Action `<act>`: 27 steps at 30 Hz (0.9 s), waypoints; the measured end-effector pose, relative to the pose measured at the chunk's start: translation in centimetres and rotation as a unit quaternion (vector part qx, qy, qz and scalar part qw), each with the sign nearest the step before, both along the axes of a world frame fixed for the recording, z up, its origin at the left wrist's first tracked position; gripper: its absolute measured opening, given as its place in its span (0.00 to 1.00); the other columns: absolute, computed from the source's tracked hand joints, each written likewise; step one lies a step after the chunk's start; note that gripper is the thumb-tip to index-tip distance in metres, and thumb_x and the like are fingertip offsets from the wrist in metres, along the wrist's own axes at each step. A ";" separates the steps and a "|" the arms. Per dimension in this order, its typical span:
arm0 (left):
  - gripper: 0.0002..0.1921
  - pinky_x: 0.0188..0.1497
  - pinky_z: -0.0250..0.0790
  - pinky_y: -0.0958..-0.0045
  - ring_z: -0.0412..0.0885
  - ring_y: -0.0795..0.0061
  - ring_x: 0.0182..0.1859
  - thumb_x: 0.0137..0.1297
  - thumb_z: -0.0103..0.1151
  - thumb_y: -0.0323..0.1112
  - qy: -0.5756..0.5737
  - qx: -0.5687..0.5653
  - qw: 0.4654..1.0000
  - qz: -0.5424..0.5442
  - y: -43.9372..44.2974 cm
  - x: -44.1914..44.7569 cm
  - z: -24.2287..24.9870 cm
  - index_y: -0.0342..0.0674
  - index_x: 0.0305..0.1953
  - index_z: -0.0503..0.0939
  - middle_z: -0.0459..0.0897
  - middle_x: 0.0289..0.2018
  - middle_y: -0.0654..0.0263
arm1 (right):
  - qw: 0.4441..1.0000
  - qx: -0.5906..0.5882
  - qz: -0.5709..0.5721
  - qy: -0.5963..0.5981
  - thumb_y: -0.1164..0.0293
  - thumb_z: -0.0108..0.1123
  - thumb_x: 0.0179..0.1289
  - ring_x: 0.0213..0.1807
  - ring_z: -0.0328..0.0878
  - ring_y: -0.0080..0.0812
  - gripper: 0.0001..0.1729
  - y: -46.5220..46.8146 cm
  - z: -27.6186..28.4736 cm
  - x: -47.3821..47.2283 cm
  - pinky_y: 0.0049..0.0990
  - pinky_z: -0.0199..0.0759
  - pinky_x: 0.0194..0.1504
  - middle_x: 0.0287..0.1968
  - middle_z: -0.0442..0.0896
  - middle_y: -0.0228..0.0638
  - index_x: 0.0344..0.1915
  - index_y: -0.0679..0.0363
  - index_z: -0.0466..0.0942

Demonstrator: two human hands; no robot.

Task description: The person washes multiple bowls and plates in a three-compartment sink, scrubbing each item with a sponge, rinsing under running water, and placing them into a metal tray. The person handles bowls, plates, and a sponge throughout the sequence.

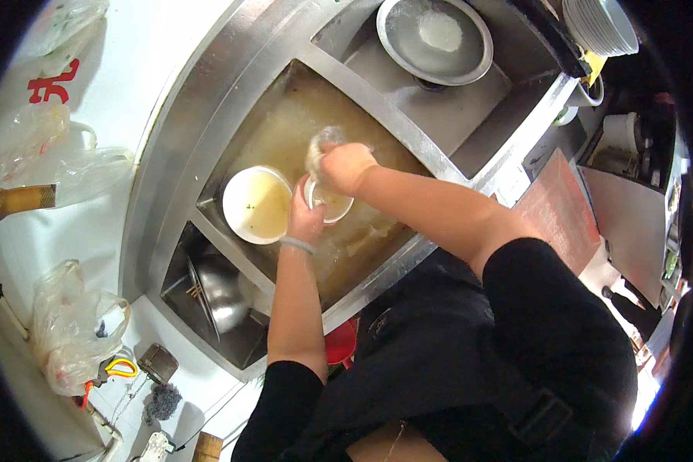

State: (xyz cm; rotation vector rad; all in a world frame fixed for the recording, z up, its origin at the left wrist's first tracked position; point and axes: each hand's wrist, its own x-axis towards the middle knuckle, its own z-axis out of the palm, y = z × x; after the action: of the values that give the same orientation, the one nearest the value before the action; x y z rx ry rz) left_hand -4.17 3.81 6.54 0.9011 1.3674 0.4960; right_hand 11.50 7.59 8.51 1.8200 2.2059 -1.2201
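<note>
My left hand (pixel 306 218) grips the rim of a small white bowl (pixel 339 212) over the cloudy water in the middle sink basin. In my right hand (pixel 346 166) is a pale scrubbing cloth or pad (pixel 317 151), held at the upper edge of that bowl. A larger white bowl (pixel 254 205) with yellowish liquid and green bits inside sits left of my left hand. Murky, brownish water (pixel 277 127) fills much of the basin around both hands. What lies beneath the surface is hard to tell.
A metal basin (pixel 384 40) stands in the upper right sink compartment. The lower left compartment holds a metal bowl (pixel 225 294) with wooden sticks beside it. Plastic bags (pixel 63 323) and scissors (pixel 120 368) lie on the left. White plates (pixel 603 29) are stacked at the upper right.
</note>
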 end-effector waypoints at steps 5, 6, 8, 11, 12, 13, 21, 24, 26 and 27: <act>0.27 0.30 0.85 0.57 0.75 0.62 0.54 0.59 0.40 0.16 -0.049 0.018 0.996 0.076 0.0 2.2 0.4 0.39 0.61 0.64 0.70 0.55 0.59 | 0.989 0.145 -0.002 0.021 0.56 0.74 0.43 0.53 0.80 0.44 0.29 1.1 -0.6 0.2 0.38 0.77 0.49 0.51 0.81 0.41 0.45 0.58 0.80; 0.30 0.40 0.82 0.63 0.74 0.64 0.56 0.56 0.38 0.14 -0.075 0.043 0.989 0.123 -0.6 2.8 0.3 0.37 0.62 0.64 0.70 0.56 0.59 | 0.989 0.102 -0.091 0.059 0.53 0.75 0.44 0.53 0.80 0.44 0.31 1.1 -1.7 0.6 0.39 0.77 0.50 0.52 0.81 0.45 0.45 0.60 0.78; 0.34 0.54 0.73 0.66 0.71 0.63 0.60 0.52 0.38 0.11 -0.019 0.202 0.972 0.114 -0.8 3.7 -0.5 0.34 0.65 0.61 0.68 0.60 0.55 | 0.954 -0.029 -0.269 0.126 0.51 0.74 0.45 0.47 0.83 0.43 0.32 0.4 -3.6 0.7 0.39 0.78 0.45 0.46 0.83 0.45 0.46 0.60 0.78; 0.34 0.69 0.58 0.65 0.68 0.61 0.63 0.53 0.40 0.11 0.046 0.335 0.927 0.161 -0.3 4.4 -2.4 0.30 0.66 0.59 0.67 0.61 0.53 | 0.912 -0.227 -0.313 0.139 0.42 0.69 0.50 0.45 0.83 0.44 0.44 -0.8 -4.9 -0.1 0.38 0.76 0.46 0.45 0.83 0.51 0.55 0.66 0.72; 0.33 0.68 0.58 0.63 0.68 0.62 0.62 0.54 0.42 0.12 0.111 0.382 0.907 0.140 -0.2 4.3 -2.8 0.31 0.66 0.60 0.68 0.60 0.54 | 0.916 -0.270 -0.278 0.100 0.41 0.67 0.52 0.49 0.81 0.45 0.49 -1.1 -4.6 -0.4 0.37 0.74 0.50 0.49 0.81 0.51 0.61 0.68 0.66; 0.32 0.68 0.58 0.62 0.68 0.62 0.62 0.56 0.44 0.14 0.183 0.420 0.880 0.129 -0.3 4.2 -3.1 0.32 0.66 0.61 0.68 0.60 0.56 | 0.927 -0.246 -0.280 0.049 0.41 0.66 0.53 0.55 0.78 0.45 0.54 -1.7 -4.0 -0.9 0.38 0.71 0.55 0.55 0.78 0.52 0.67 0.68 0.60; 0.32 0.62 0.67 0.60 0.69 0.61 0.65 0.73 0.45 0.54 -0.321 0.029 0.908 0.268 -4.4 3.6 0.5 0.40 0.69 0.58 0.66 0.65 0.60 | 0.987 0.093 0.110 0.076 0.56 0.73 0.47 0.75 0.46 0.55 0.61 -3.8 2.4 4.2 0.53 0.44 0.70 0.72 0.54 0.52 0.75 0.46 0.44; 0.43 0.54 0.74 0.60 0.71 0.62 0.64 0.65 0.43 0.71 -0.261 -0.019 0.922 0.285 -5.1 3.9 0.6 0.44 0.70 0.58 0.69 0.64 0.63 | 0.980 0.114 0.127 0.102 0.59 0.71 0.48 0.77 0.41 0.52 0.50 -4.6 2.6 5.7 0.53 0.40 0.73 0.74 0.51 0.49 0.71 0.48 0.59; 0.41 0.52 0.74 0.61 0.72 0.62 0.62 0.65 0.45 0.70 -0.329 -0.047 0.896 0.294 -5.3 3.6 -0.4 0.44 0.68 0.61 0.72 0.62 0.64 | 0.955 0.215 0.200 0.049 0.61 0.69 0.50 0.77 0.42 0.49 0.35 -4.9 2.1 6.0 0.52 0.41 0.73 0.74 0.52 0.45 0.60 0.50 0.72; 0.38 0.51 0.74 0.61 0.74 0.62 0.61 0.66 0.46 0.68 -0.396 -0.057 0.873 0.279 -5.4 3.1 -0.9 0.44 0.66 0.65 0.74 0.60 0.64 | 0.936 0.239 0.258 -0.004 0.62 0.68 0.50 0.77 0.43 0.48 0.28 -5.0 1.8 6.1 0.52 0.42 0.73 0.74 0.53 0.43 0.55 0.51 0.79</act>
State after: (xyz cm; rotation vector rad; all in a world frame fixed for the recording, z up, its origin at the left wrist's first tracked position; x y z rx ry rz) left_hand -1.11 -1.60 5.63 0.1185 0.8458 1.0759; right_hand 17.56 2.60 10.28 1.1788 2.8945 -0.6085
